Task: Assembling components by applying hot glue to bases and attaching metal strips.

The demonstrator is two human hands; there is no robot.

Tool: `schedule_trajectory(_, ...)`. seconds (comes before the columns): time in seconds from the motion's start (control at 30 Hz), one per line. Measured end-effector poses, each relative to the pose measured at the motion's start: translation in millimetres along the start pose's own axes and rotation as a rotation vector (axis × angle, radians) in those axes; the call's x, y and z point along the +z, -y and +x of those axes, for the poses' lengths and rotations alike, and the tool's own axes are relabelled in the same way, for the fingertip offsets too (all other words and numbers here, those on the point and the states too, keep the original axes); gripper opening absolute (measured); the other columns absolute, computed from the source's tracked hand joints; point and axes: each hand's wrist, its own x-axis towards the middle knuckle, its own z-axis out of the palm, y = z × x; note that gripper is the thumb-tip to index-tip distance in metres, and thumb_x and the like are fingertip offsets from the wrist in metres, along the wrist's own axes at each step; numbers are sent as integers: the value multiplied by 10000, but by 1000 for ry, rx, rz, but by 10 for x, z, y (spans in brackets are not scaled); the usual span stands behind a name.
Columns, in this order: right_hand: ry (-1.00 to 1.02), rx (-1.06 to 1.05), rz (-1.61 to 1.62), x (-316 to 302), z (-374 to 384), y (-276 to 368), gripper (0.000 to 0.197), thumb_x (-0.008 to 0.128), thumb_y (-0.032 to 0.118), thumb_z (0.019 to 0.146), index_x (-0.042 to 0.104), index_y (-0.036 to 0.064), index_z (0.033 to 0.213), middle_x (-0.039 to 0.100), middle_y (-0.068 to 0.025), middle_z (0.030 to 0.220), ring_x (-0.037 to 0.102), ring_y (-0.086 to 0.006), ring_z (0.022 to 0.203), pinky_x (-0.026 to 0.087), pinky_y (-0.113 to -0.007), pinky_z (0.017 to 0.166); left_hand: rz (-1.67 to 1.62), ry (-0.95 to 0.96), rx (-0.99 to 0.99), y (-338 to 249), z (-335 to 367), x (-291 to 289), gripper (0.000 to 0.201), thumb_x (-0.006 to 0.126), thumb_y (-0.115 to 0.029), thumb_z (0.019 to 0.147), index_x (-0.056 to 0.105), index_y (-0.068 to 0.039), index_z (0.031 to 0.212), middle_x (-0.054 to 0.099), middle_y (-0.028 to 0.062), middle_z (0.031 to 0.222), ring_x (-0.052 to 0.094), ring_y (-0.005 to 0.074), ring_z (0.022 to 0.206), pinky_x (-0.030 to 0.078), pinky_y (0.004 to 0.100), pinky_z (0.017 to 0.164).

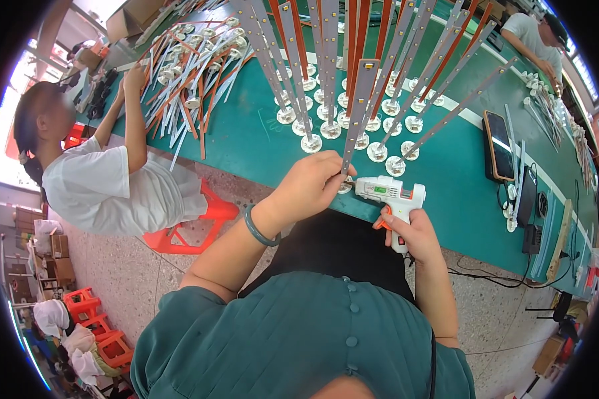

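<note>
My right hand (412, 234) grips a white hot glue gun (387, 191) by its handle, a finger at the orange trigger. The gun's nozzle points left and meets the foot of an LED strip (358, 120) standing upright near the table's front edge. With fingers closed, my left hand (313, 178) pinches that strip low down, just above its round white base (345, 187), which is partly hidden by the fingers and nozzle. Behind it stand several more upright strips, grey with LEDs or orange-brown, on round white bases (377, 152).
The green table (259, 133) bears a heap of loose strips (186, 73) at the back left. A phone (499, 146) leans at the right, near cables and a black adapter (532, 238). A person in white sits at the left beside a red stool (213, 213); another works far right.
</note>
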Motion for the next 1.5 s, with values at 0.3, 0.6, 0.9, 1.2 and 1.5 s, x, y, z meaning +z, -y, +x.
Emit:
schedule_trajectory(0.3,-38,5,-56,63,-45,11,168,615,136,861,586,-2,952,637,-90,757,571,-112,534,429,-224,467,9,-7,12,18,-4,-9,132,571,20,814,662,-6,906,637,126,818,613,282,737,485,351,647)
schedule_trajectory(0.6,-67,0,-62,81,-72,-4,154,619,137,858,586,3,927,619,-76,721,564,-111,523,409,-226,467,12,-7,16,6,0,-5,127,571,15,817,659,-9,905,634,121,810,608,275,722,478,349,630)
schedule_trajectory(0.9,-47,-24,-46,55,-77,-32,184,623,143,859,580,-2,964,643,-95,769,572,-112,525,414,-222,463,37,-11,8,-12,-18,11,130,571,19,812,657,-12,904,636,118,816,611,286,735,486,350,646)
schedule_trajectory(1.2,60,-157,170,-247,-104,-136,253,591,140,873,521,-31,1046,658,-220,893,591,-163,525,466,-240,469,216,-88,11,53,-282,-715,147,588,16,811,666,-15,932,666,114,850,646,240,766,501,318,691)
schedule_trajectory(1.5,72,-225,269,-284,-64,-177,300,601,182,862,516,-30,1056,631,-238,908,568,-190,501,461,-250,453,264,-573,-205,1095,396,-1315,147,586,-17,799,656,-33,926,664,150,824,662,305,768,522,372,690)
